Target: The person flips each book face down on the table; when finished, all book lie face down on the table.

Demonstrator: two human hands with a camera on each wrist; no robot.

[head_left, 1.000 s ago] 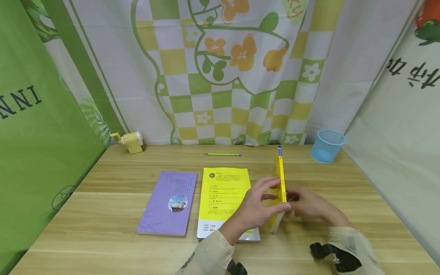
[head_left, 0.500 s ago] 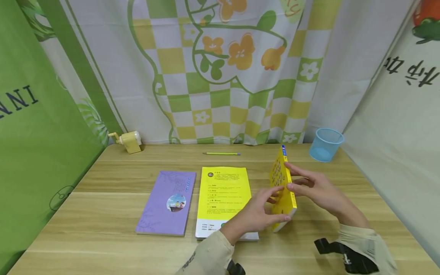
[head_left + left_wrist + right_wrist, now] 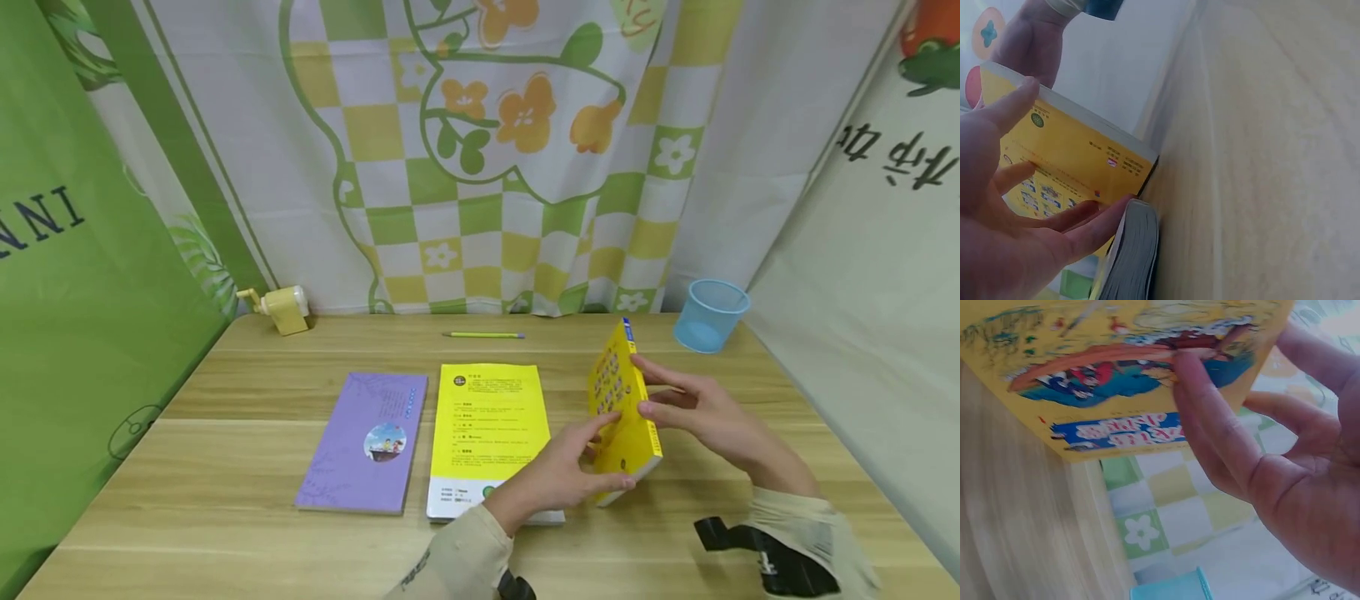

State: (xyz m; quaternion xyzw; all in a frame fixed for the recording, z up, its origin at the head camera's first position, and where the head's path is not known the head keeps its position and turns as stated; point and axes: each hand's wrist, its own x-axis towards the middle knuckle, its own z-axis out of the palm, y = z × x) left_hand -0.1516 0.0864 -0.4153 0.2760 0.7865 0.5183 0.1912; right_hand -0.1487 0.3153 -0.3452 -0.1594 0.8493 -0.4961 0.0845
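A yellow book (image 3: 627, 440) stands on edge on the table, leaning a little to the right, its back cover partly facing left. My left hand (image 3: 557, 471) holds it near the lower corner, thumb on the bottom edge and fingers against the back cover. At the spine side, my right hand (image 3: 708, 417) grips the book, with fingertips on the illustrated front cover in the right wrist view. To its left a second yellow book (image 3: 491, 417) lies flat with a white lower band, partly covered by my left forearm. Further left lies a purple book (image 3: 352, 450).
A green pencil (image 3: 483, 335) lies near the back of the table. The yellow crank pencil sharpener (image 3: 287, 312) stands at the back left corner. A light blue mesh cup (image 3: 708, 321) is at the back right. Patterned curtains (image 3: 480, 242) hang behind the table.
The held book has swung from nearly edge-on to showing its back cover, its spine moving right. My right hand has moved right with the spine; my left hand has barely moved.
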